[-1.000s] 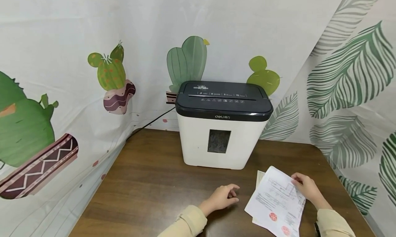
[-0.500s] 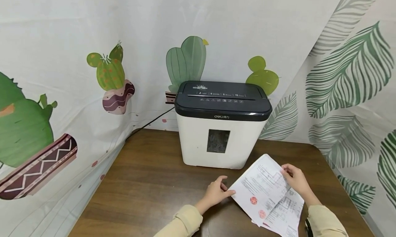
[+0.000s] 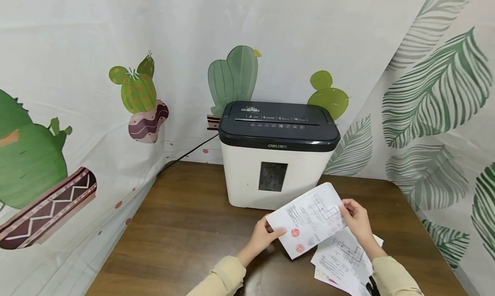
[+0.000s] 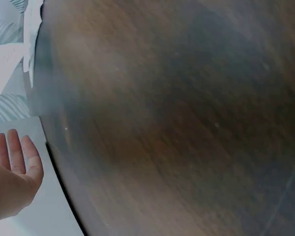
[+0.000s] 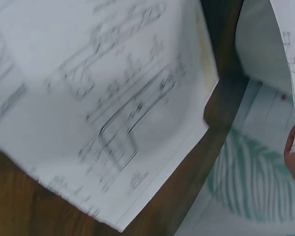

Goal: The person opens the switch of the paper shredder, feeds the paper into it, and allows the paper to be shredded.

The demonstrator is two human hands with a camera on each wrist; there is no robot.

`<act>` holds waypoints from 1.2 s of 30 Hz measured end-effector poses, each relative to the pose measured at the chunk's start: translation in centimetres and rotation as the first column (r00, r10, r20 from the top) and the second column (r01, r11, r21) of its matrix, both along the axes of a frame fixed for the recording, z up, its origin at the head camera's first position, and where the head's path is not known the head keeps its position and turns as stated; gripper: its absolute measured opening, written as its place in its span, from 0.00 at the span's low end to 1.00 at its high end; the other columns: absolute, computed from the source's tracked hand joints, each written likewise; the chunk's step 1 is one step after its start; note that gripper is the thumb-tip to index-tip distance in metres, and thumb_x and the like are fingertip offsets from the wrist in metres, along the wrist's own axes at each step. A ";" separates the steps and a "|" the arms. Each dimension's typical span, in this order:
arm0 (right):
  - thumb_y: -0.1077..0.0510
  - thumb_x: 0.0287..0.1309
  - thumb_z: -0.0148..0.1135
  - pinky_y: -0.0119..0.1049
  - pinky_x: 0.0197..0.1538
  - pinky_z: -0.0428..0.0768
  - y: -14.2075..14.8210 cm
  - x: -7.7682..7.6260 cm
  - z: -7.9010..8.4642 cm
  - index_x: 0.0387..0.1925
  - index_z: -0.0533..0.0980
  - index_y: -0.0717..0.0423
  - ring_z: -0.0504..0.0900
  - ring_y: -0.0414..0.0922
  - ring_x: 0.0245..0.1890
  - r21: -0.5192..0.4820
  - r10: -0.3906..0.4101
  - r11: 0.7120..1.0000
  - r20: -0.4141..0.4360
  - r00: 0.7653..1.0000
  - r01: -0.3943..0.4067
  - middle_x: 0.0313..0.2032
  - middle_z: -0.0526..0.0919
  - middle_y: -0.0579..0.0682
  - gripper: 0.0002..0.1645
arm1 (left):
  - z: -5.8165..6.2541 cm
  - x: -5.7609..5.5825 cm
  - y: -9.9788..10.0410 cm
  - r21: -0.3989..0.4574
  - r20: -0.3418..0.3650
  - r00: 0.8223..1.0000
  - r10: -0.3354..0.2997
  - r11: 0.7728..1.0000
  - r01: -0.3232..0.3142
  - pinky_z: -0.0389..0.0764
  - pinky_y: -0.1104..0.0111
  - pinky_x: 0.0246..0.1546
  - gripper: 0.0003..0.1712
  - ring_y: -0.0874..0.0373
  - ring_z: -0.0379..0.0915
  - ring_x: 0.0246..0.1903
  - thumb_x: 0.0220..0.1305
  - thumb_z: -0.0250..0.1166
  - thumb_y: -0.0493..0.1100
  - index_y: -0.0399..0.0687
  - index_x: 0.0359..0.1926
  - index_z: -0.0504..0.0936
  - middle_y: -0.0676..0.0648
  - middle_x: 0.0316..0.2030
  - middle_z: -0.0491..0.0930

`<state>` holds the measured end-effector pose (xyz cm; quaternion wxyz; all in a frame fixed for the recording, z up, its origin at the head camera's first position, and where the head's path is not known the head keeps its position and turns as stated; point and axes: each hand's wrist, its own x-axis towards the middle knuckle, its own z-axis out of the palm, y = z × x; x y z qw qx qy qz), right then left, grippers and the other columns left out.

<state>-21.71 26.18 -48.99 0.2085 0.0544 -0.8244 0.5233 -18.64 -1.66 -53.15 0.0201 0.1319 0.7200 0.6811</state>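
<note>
On the left, a printed cloth is hanging beside the table. A black cord is running from the table's far left corner to the shredder. The left hand is pinching a sheet by its left corner; the thumb is pressing on top and the other fingers, as far as the dim left wrist view allows, seem to be lying beneath. The shredder is standing upright near the table's far edge. In front of it, the sheet is tilting above the table, its print and two red stamps facing up. Overlapping papers are lying below it, toward the table's near right corner. The right hand is gripping the sheet's right edge between thumb and fingers.
</note>
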 end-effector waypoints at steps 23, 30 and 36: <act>0.70 0.64 0.50 0.23 0.30 0.73 -7.4 1.7 -0.1 0.39 0.64 0.79 0.75 0.30 0.26 -0.399 0.111 0.915 0.106 0.988 -0.060 0.25 0.78 0.34 0.10 | 3.8 -2.0 -5.9 0.072 0.045 0.999 -0.005 0.997 0.001 0.84 0.64 0.32 0.14 0.52 0.83 0.33 0.59 0.64 0.33 0.26 0.43 0.79 0.27 0.39 0.81; 0.71 0.61 0.54 0.25 0.30 0.73 -7.5 2.0 -0.2 0.38 0.68 0.79 0.74 0.31 0.27 -0.304 0.242 0.930 0.083 0.967 -0.207 0.26 0.77 0.35 0.10 | 4.3 -1.7 -7.0 0.033 0.050 0.998 0.042 0.998 -0.044 0.82 0.51 0.35 0.13 0.44 0.83 0.35 0.58 0.64 0.31 0.25 0.43 0.80 0.27 0.38 0.81; 0.68 0.60 0.57 0.24 0.33 0.76 -7.0 1.9 0.7 0.36 0.71 0.77 0.77 0.31 0.28 -0.217 0.313 0.935 0.124 0.942 -0.282 0.27 0.80 0.35 0.10 | 4.5 -2.3 -7.8 -0.013 0.038 0.998 0.056 0.998 -0.056 0.83 0.57 0.31 0.12 0.47 0.83 0.32 0.57 0.65 0.31 0.25 0.42 0.80 0.28 0.37 0.82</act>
